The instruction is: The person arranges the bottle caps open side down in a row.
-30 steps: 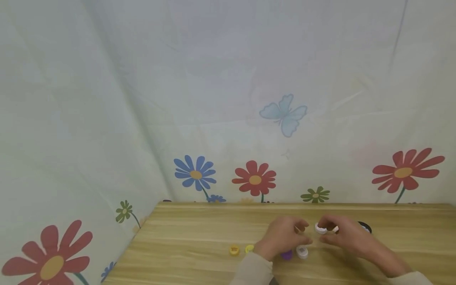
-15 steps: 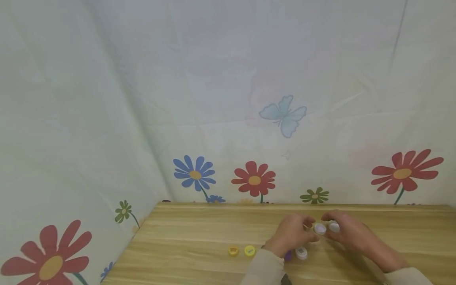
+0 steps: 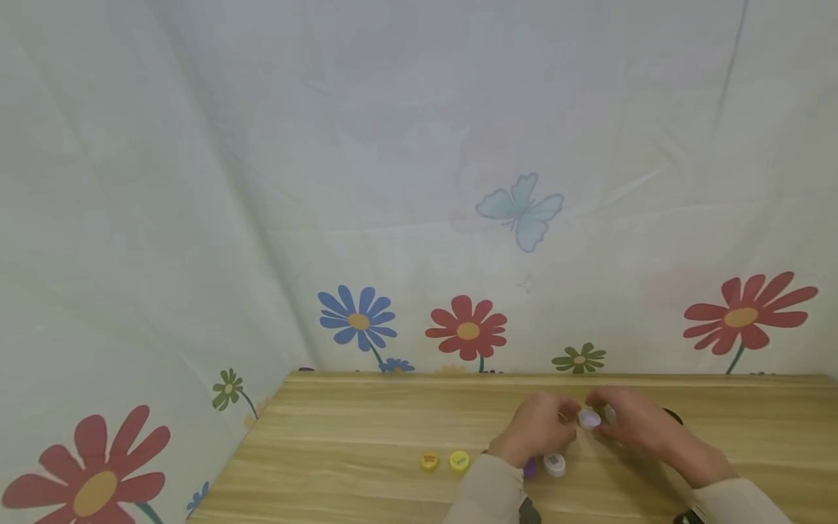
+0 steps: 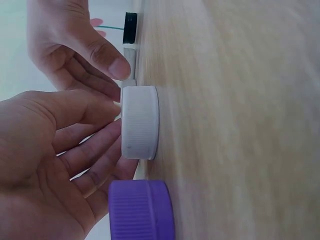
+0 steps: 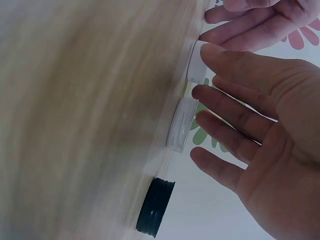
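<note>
A small white bottle cap [image 3: 589, 419] lies on the table between my two hands. My left hand [image 3: 540, 428] is at its left, fingers loosely bent and fingertips right at its edge. From the right, my right hand [image 3: 638, 426] reaches over with its fingers extended; in the right wrist view its thumb tip overlaps the white cap [image 5: 196, 65]. A clear ridged cap [image 5: 182, 124] sits beside that one, partly covered by the right hand in the head view. Nearer me, another white cap [image 4: 140, 122] and a purple cap [image 4: 140, 210] stand by the left hand.
An orange cap [image 3: 428, 462] and a yellow cap [image 3: 460, 461] lie left of the left forearm on the wooden table [image 3: 340, 437]. A black cap [image 5: 155, 207] stands beyond the clear one. Behind the table hangs a flower-printed cloth [image 3: 406, 182].
My left hand has moved right, toward the far white cap, uncovering the yellow cap. The right hand shifted right, then back left over the clear cap. The far white cap now lies flatter.
</note>
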A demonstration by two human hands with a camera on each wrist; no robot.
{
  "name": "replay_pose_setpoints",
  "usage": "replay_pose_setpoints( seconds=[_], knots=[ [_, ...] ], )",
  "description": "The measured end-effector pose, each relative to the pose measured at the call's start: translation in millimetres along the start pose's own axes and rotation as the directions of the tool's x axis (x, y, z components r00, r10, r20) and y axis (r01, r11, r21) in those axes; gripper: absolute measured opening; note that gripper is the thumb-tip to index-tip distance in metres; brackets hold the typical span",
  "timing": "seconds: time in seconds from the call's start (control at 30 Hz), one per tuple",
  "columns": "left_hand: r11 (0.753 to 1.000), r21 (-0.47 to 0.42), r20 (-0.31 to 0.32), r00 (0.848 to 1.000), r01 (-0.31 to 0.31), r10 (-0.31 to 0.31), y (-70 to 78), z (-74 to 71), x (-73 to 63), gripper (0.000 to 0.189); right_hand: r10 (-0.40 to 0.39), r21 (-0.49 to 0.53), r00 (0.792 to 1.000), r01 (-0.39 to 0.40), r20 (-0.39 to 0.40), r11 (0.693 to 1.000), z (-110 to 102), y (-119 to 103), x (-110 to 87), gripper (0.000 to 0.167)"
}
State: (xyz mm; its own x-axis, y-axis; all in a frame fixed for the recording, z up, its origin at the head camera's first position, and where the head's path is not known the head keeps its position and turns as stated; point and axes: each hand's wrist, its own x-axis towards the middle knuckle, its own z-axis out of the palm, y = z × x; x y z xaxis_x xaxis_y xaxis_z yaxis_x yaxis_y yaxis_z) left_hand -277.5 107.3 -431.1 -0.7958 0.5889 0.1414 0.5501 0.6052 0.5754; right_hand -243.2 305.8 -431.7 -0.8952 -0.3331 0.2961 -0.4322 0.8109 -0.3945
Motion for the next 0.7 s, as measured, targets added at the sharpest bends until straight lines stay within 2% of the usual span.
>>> replay_pose_setpoints(
  seconds=[0.5, 0.7],
  knots=[
    [0.999, -0.033, 0.023, 0.999, 0.032, -0.031, 2.4, -2.1, -2.7, 0.037, 0.039, 0.026, 0.999, -0.04, 0.031, 0.999, -2.4, -4.9, 2.7, 0.022],
    [0.998, -0.05, -0.036, 0.999, 0.031, -0.033, 1.0, -5.6, -7.2, 0.037, 0.039, 0.07, 0.999, -0.04, 0.025, 0.997, -4.3, -12.1, -0.1, 0.014]
  ],
)
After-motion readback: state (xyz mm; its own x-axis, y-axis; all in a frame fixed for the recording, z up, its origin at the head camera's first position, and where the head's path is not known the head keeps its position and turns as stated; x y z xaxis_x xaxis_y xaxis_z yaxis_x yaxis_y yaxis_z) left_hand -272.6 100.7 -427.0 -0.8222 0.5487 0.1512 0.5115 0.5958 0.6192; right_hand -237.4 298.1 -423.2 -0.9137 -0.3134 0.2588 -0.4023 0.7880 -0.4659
